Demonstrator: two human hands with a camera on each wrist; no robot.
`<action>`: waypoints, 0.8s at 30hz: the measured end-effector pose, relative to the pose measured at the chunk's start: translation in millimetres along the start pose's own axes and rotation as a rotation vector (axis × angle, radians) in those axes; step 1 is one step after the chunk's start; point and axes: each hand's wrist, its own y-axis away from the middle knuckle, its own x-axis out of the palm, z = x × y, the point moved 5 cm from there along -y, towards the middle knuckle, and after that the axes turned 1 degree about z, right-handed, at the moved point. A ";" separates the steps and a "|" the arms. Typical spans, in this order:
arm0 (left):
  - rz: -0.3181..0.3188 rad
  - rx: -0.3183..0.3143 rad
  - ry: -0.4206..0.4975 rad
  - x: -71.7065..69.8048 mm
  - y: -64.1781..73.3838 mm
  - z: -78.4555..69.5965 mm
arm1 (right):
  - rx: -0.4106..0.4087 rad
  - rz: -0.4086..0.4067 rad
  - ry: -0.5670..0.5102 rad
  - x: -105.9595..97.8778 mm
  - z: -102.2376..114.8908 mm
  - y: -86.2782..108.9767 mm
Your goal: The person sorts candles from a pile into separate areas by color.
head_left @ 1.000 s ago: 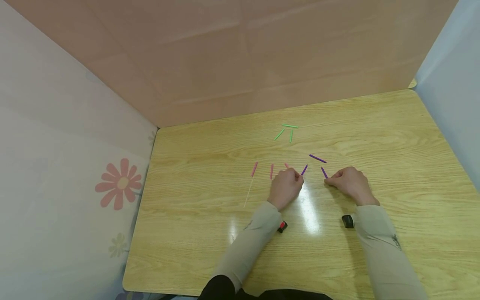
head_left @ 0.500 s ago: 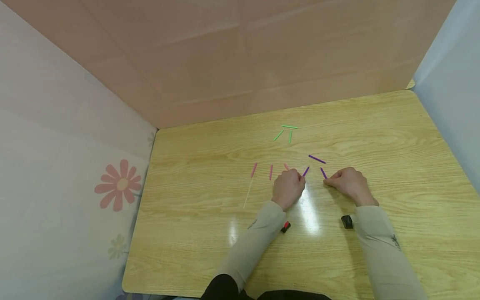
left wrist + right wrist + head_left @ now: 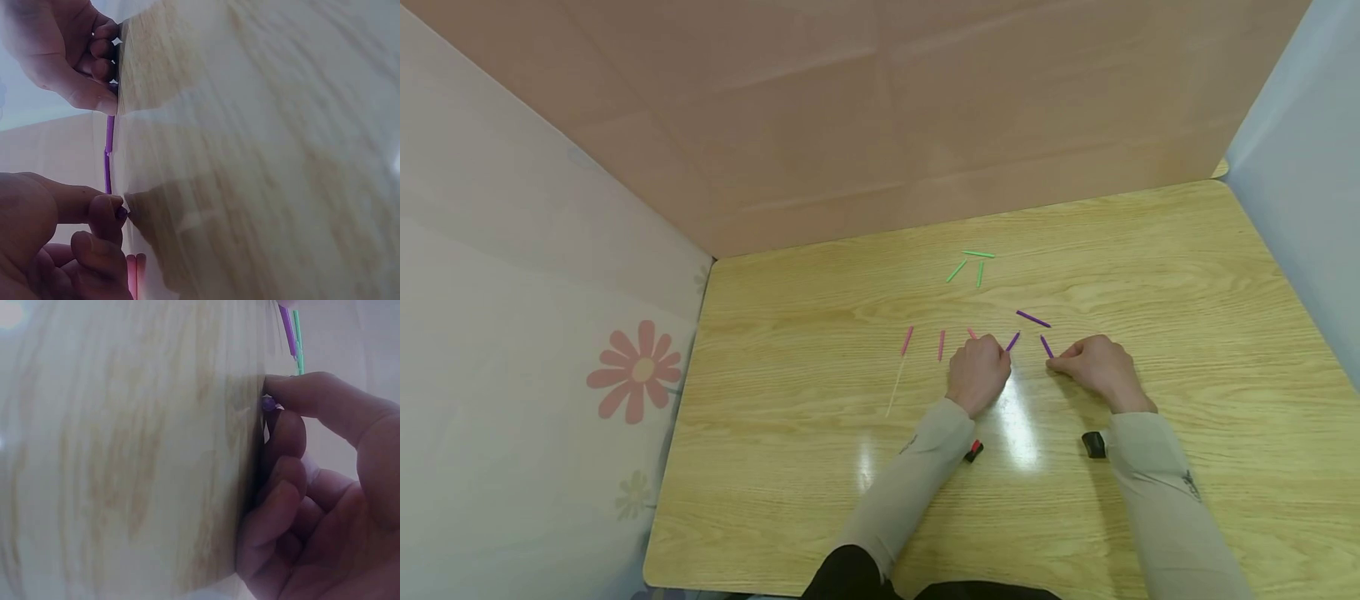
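My left hand (image 3: 979, 373) pinches the near end of a short purple stick (image 3: 1013, 341) between thumb and index finger, low at the tabletop. In the left wrist view the tip of that purple stick (image 3: 122, 213) pokes out from the fingers. Opposite it, my right hand (image 3: 1101, 371) grips a second purple stick (image 3: 1047, 347) by its near end; the right wrist view shows the end of this purple stick (image 3: 269, 403) between thumb and finger. The two held sticks lean toward each other at their far ends, apart. Beyond them lies a third purple stick (image 3: 1033, 318), slanted.
Farther back, green sticks (image 3: 978, 253) form a loose, gapped triangle. Left of my left hand lie pink sticks (image 3: 942, 346), one partly covered by the hand, and a long thin pale stick (image 3: 895, 386). A tan panel (image 3: 880, 125) stands behind the wooden table (image 3: 775, 500).
My left hand has shifted slightly right with its purple stick, bringing it a little nearer the other held stick. My right hand stays in place.
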 end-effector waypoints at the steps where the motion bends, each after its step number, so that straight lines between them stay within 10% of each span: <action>1: 0.003 -0.002 0.003 -0.3 0.0 -0.5 | 0.002 0.002 -0.003 0.1 -0.3 0.0; 24: 0.004 0.008 -0.052 -1.4 -3.3 -7.4 | -0.005 -0.008 0.001 0.1 -0.6 1.0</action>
